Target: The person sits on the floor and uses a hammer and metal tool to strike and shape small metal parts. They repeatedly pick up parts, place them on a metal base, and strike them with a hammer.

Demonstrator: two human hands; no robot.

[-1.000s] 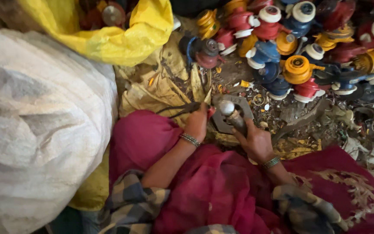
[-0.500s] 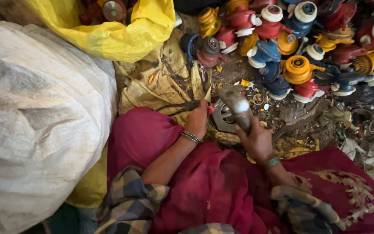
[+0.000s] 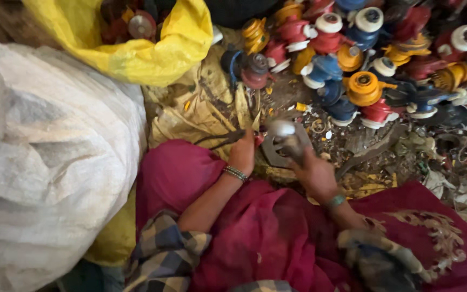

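Right hand (image 3: pixel 315 174) closed round a hammer (image 3: pixel 287 138), metal head up, blurred, just above a flat grey block (image 3: pixel 274 150). Wrist banded in green, forearm running back over red cloth (image 3: pixel 266 238) on the lap. Left hand (image 3: pixel 242 154) set down at the block's left edge, fingers curled and pinching something small and reddish (too small to name), bangle (image 3: pixel 235 173) at the wrist, checked sleeve (image 3: pixel 164 254) pushed up near the elbow.

Just beyond the block: scattered metal scraps (image 3: pixel 347 143) and bits on dirty ground, crumpled yellow sacking (image 3: pixel 201 116) to the left. Farther out, a heap of round parts (image 3: pixel 352 70) in red, blue, orange and white, piled close, some touching, running off the top and right edges. One dark red part (image 3: pixel 256 70) lying apart, near the sacking. Yellow bag (image 3: pixel 158 54) at upper left, mouth open, more parts inside, cut off by the top edge. Big white sack (image 3: pixel 44 162) filling the left side, pressed against the red cloth and hiding the ground there.

Hammer shaft mostly hidden in the fist; block partly covered by both hands. Embroidered red cloth (image 3: pixel 433 232) at lower right.
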